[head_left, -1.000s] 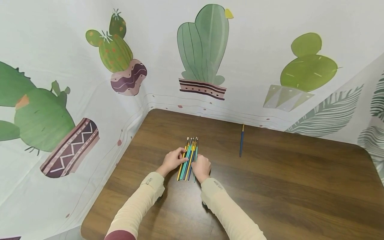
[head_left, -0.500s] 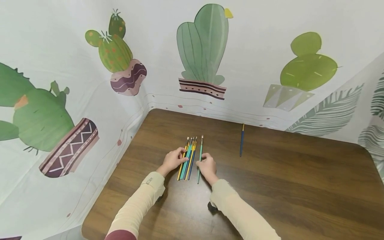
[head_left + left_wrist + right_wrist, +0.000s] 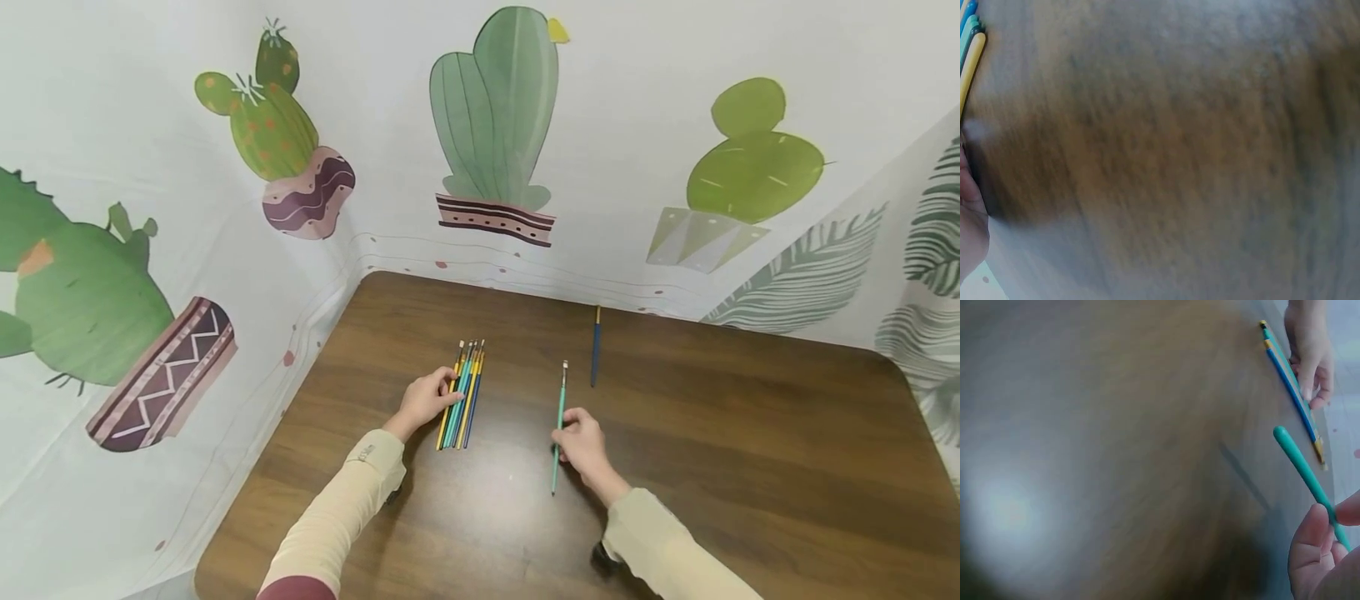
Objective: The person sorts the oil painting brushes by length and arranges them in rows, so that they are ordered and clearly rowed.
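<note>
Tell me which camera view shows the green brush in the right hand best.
The head view: it shows the green brush from bristles to handle end, only a short stretch hidden by the right hand. The right wrist view shows part of the handle closer, without the bristles. The left wrist view does not show this brush.

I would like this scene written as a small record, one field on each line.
left hand: touches bundle of thin yellow, teal and blue paintbrushes
right hand: pinches slim teal-handled paintbrush, held above brown wood-grain table
lying apart: thin blue-and-yellow paintbrush, near the table's far edge
backdrop: white, printed with green cacti
</note>
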Tool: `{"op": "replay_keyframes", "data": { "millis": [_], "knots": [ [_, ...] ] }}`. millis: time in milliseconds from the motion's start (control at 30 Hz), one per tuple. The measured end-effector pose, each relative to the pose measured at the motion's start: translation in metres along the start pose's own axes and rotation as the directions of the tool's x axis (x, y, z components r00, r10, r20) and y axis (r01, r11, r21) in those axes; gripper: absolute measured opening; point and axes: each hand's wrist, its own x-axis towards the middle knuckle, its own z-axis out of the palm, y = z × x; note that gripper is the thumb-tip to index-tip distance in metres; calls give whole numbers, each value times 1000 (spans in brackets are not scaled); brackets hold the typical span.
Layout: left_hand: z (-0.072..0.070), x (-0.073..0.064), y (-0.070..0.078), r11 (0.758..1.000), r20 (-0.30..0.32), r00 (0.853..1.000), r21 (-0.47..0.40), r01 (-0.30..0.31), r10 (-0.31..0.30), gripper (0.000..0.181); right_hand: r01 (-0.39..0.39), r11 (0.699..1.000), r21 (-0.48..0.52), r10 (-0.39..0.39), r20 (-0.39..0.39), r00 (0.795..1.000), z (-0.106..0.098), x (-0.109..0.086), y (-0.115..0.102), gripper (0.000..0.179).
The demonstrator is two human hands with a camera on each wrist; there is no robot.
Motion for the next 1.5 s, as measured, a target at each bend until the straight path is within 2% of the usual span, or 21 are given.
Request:
{"op": "replay_keyframes", "data": {
  "millis": [200, 500, 800, 1133, 1400, 1500],
  "knots": [
    [-2, 1, 1, 1000, -4, 1000, 2, -1, 1, 33, -18, 996, -87, 16, -21, 1000, -23, -20, 17, 30],
    [-1, 0, 3, 1000, 14, 1000, -6, 22, -22, 34, -17, 988, -155, 9, -56, 998, -36, -30, 31, 33],
    [-1, -1, 4, 1000, 1, 1000, -5, 21, -21, 33, 18, 971, -240, -35, -69, 997, -37, -29, 34, 35],
    [2, -1, 0, 1000, 4, 1000, -18, 18, -18, 34, 73, 910, -408, -112, -72, 991, -34, -28, 30, 41],
    [3, 0, -2, 999, -20, 999, 0, -36, 36, 34, 108, 888, -447, -155, -70, 985, -35, -29, 32, 40],
    [3, 0, -2, 999, -19, 999, -8, -33, 33, 34, 113, 889, -443, -161, -71, 984, -36, -30, 33, 39]
  ]
}}
